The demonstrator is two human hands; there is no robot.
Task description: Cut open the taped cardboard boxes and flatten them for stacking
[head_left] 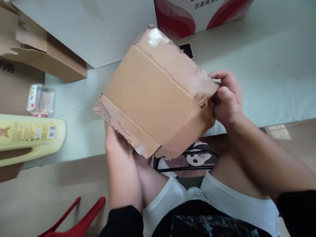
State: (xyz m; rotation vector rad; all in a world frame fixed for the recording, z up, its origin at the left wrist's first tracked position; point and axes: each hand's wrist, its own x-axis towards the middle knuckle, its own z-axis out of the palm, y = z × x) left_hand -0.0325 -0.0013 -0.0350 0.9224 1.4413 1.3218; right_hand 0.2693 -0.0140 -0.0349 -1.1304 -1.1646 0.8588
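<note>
I hold a brown cardboard box (pixel 157 94) tilted above my lap, its seams covered with worn tape. My left hand (pixel 114 139) supports the box from below at its lower left corner; its fingers are hidden behind the cardboard. My right hand (pixel 227 95) grips the box's right corner, fingers curled and pinching at the tape edge there.
A pale table (pixel 262 66) lies ahead. On it stand a red-and-white carton (pixel 195 10), a dark phone (pixel 186 50), flattened cardboard (pixel 36 43), a small clear jar (pixel 40 100) and a yellow bottle (pixel 26 135) lying flat. A red chair (pixel 68 228) is at lower left.
</note>
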